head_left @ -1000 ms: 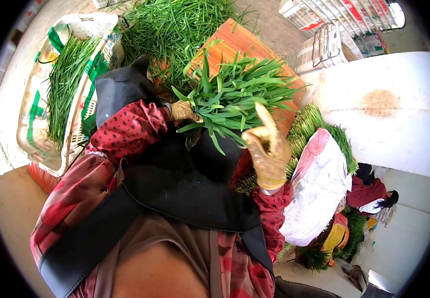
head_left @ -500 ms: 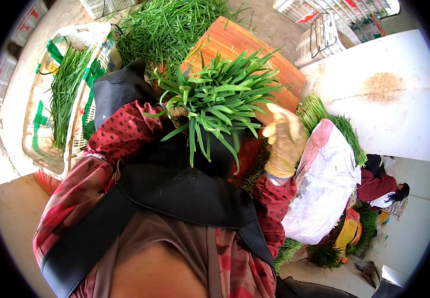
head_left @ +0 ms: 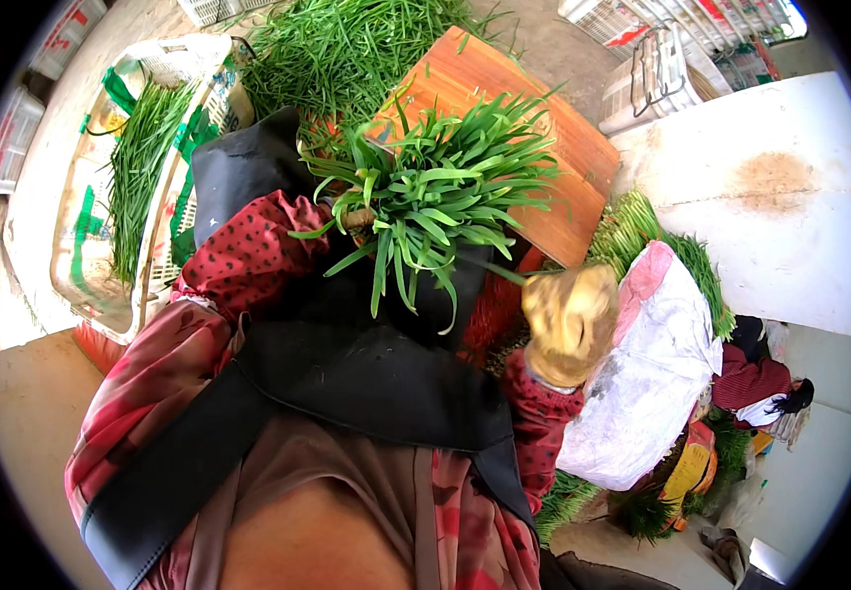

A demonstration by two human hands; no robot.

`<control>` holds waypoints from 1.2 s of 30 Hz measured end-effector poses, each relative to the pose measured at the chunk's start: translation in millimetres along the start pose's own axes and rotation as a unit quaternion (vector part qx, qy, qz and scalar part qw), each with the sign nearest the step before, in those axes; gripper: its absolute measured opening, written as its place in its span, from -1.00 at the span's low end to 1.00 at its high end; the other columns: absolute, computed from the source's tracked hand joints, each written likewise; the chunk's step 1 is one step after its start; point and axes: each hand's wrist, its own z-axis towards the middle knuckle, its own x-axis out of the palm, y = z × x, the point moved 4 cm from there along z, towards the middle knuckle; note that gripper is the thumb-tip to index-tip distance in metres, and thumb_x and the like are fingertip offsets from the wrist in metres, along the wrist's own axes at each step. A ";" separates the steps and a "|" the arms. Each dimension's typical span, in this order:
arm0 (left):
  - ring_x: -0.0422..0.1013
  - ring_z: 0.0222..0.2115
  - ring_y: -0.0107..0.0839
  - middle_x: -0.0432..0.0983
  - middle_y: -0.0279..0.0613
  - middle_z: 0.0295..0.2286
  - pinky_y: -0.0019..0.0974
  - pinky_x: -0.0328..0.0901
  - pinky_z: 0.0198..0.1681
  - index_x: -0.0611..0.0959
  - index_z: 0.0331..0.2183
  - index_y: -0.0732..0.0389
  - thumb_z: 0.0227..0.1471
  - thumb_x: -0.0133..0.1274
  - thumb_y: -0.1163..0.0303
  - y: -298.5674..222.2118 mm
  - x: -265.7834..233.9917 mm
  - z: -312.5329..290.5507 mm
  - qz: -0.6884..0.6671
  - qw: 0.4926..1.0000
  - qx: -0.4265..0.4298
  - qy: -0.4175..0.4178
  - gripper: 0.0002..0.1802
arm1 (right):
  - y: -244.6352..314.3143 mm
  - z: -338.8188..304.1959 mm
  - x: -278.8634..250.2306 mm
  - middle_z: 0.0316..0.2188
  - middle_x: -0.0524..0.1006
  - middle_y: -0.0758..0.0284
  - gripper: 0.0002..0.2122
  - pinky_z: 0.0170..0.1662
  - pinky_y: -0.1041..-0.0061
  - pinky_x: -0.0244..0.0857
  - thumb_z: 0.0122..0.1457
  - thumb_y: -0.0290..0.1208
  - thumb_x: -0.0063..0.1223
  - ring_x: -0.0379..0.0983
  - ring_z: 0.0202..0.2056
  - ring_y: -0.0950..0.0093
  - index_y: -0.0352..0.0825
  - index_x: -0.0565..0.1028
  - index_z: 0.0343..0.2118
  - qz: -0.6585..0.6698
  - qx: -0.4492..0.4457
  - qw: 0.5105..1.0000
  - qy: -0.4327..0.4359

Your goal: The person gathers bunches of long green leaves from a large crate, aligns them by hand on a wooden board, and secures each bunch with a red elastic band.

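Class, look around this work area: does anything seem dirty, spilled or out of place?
Yes: the white panel at right bears a brownish stain, odd against its paler surface. The right hand's glove also looks smudged.

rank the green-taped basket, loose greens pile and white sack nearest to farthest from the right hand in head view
1. White sack: just right of the right hand
2. Loose greens pile: farther ahead, to the left
3. Green-taped basket: far left

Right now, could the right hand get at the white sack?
Likely yes: the gloved right hand appears right beside the white sack, with nothing visible between them. The green leafy bunch is on the hand's other side, out of the way.
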 end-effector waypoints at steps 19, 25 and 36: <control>0.36 -0.05 -0.26 0.46 -0.23 -0.10 -0.14 0.27 -0.01 0.45 -0.02 0.14 -0.16 0.19 0.50 8.8 2.1 -10.6 0.011 1.000 -0.004 -0.015 -0.42 | -12.1 -14.7 -10.7 -0.54 0.42 0.39 -0.80 -0.56 0.59 0.21 0.22 -0.32 -0.15 0.31 -0.59 0.54 -0.31 0.47 -0.43 -0.091 0.088 0.984 0.127; 0.36 -0.05 -0.26 0.46 -0.23 -0.10 -0.15 0.27 -0.02 0.45 -0.02 0.14 -0.16 0.19 0.49 16.7 0.7 -18.7 0.030 0.999 -0.009 -0.024 -0.43 | -17.3 -36.7 -20.4 -0.33 0.52 0.31 -0.79 -0.51 0.71 0.17 0.13 -0.49 0.05 0.34 -0.54 0.68 -0.43 0.49 -0.18 -0.359 0.200 0.900 -0.144; 0.37 -0.06 -0.26 0.46 -0.23 -0.11 -0.17 0.28 -0.03 0.45 -0.03 0.14 -0.15 0.18 0.48 22.6 -0.1 -15.9 0.065 0.998 0.005 -0.019 -0.44 | 22.2 -50.8 -23.4 -0.66 0.34 0.46 -0.66 -0.58 0.65 0.15 0.22 -0.19 -0.05 0.19 -0.67 0.70 -0.39 0.43 -0.12 -0.560 0.118 0.816 -0.079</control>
